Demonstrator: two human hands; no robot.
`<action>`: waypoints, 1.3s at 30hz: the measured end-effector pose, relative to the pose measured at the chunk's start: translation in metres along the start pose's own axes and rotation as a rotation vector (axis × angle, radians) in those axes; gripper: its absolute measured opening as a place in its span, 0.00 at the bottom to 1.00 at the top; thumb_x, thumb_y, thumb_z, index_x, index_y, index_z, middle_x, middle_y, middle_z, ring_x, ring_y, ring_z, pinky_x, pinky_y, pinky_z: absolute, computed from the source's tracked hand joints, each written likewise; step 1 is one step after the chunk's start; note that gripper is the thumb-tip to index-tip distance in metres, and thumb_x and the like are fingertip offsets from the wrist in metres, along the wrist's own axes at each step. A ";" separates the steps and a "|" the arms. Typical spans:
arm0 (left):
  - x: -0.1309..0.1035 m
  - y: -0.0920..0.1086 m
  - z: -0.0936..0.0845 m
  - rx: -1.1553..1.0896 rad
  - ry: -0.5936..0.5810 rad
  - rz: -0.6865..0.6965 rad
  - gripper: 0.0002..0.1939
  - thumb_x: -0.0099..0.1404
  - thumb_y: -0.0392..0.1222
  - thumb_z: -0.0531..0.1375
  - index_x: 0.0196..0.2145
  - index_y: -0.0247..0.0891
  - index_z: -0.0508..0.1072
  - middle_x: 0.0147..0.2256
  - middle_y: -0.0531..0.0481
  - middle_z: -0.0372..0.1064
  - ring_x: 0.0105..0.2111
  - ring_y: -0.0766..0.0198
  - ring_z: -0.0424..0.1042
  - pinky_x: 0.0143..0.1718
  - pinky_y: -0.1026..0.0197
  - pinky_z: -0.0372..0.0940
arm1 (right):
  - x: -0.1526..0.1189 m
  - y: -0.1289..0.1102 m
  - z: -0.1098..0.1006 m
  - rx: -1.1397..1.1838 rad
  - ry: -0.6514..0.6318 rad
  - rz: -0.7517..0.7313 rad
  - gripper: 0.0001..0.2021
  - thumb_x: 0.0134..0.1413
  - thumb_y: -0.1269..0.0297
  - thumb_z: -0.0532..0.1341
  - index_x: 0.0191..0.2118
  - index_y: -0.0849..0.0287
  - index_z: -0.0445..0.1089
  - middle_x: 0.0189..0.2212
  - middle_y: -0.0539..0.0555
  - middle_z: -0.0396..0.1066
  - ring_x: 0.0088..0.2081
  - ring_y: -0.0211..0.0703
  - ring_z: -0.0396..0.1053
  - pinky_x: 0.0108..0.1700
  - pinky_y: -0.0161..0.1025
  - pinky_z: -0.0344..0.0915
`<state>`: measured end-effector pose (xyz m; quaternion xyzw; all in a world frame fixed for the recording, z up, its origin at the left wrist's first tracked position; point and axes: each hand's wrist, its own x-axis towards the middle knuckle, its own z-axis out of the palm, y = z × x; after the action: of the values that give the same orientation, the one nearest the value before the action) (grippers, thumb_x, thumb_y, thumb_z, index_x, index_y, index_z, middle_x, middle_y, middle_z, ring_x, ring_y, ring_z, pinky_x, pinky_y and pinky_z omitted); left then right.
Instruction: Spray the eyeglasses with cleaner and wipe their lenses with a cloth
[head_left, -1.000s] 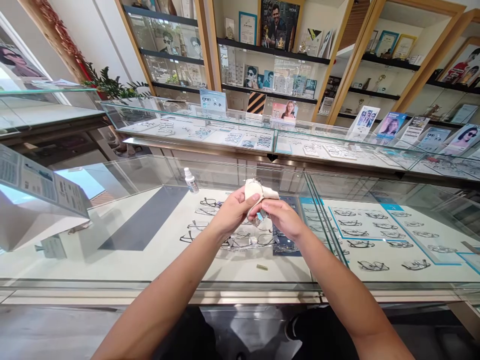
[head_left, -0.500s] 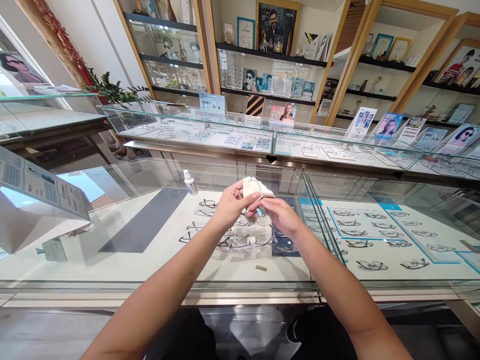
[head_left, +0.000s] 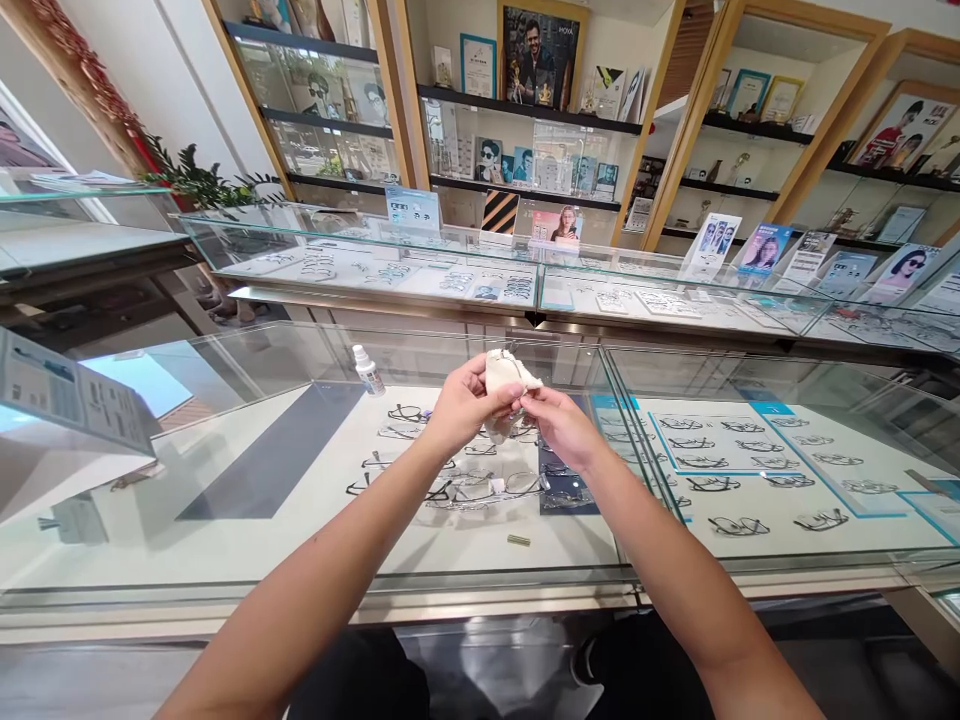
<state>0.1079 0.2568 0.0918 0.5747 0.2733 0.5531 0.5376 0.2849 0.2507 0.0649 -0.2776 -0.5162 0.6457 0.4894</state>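
Note:
My left hand [head_left: 466, 405] is closed around a cream cleaning cloth [head_left: 501, 372], with the thumb pressed on its front. A thin, dark wire-like part, which looks like a piece of an eyeglass frame, shows along the cloth's top; the rest is hidden in the folds. My right hand [head_left: 561, 425] pinches the cloth's right edge, its fingertips meeting the left thumb. Both hands are held above the glass display counter [head_left: 315, 540]. Beneath them, under the glass, lie several eyeglasses [head_left: 517, 484]. A small white bottle [head_left: 368, 371] stands beyond my left hand.
More eyeglasses [head_left: 739, 525] lie in the right-hand case. A folded printed card [head_left: 79, 385] stands at the left. A small gold-coloured piece [head_left: 518, 540] lies near the front. Across the aisle runs another glass case [head_left: 420, 265] with upright cards, shelves behind it.
The cloth has shifted in my fingers and now hangs lower between the hands. My right fingers have changed their pinch slightly. The camera view has turned a little to the right.

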 end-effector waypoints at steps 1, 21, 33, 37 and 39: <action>-0.002 0.000 0.001 0.013 0.013 0.015 0.25 0.53 0.49 0.81 0.40 0.35 0.76 0.28 0.50 0.77 0.24 0.65 0.74 0.26 0.65 0.70 | -0.001 -0.001 0.002 -0.007 -0.031 -0.008 0.18 0.51 0.46 0.76 0.35 0.56 0.80 0.35 0.54 0.83 0.41 0.46 0.75 0.54 0.46 0.66; -0.003 0.012 -0.025 0.149 -0.210 0.064 0.22 0.62 0.50 0.77 0.47 0.36 0.79 0.35 0.45 0.81 0.32 0.60 0.79 0.36 0.61 0.73 | -0.007 -0.006 0.003 -0.065 -0.024 -0.043 0.14 0.54 0.49 0.74 0.33 0.56 0.83 0.34 0.55 0.83 0.40 0.46 0.75 0.51 0.45 0.66; -0.004 0.017 -0.017 0.146 -0.156 0.144 0.24 0.72 0.63 0.66 0.34 0.36 0.79 0.26 0.45 0.77 0.25 0.61 0.74 0.27 0.61 0.68 | -0.008 -0.009 0.004 -0.104 -0.030 -0.075 0.13 0.55 0.51 0.73 0.33 0.56 0.83 0.34 0.54 0.83 0.40 0.47 0.76 0.53 0.46 0.68; -0.001 0.017 -0.023 0.101 -0.216 0.062 0.21 0.65 0.56 0.74 0.44 0.36 0.82 0.33 0.44 0.80 0.31 0.59 0.77 0.32 0.61 0.70 | -0.006 -0.012 -0.002 -0.088 0.000 -0.088 0.12 0.54 0.52 0.73 0.33 0.56 0.83 0.33 0.54 0.83 0.40 0.46 0.76 0.53 0.45 0.68; -0.002 0.014 -0.020 0.069 -0.206 0.031 0.22 0.61 0.51 0.77 0.47 0.36 0.81 0.35 0.44 0.81 0.31 0.59 0.78 0.34 0.61 0.72 | -0.005 -0.010 -0.002 -0.071 -0.005 -0.079 0.14 0.54 0.50 0.73 0.33 0.57 0.83 0.33 0.54 0.83 0.39 0.46 0.75 0.52 0.46 0.68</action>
<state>0.0848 0.2576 0.0999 0.6509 0.2268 0.4894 0.5341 0.2917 0.2465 0.0728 -0.2726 -0.5505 0.6077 0.5033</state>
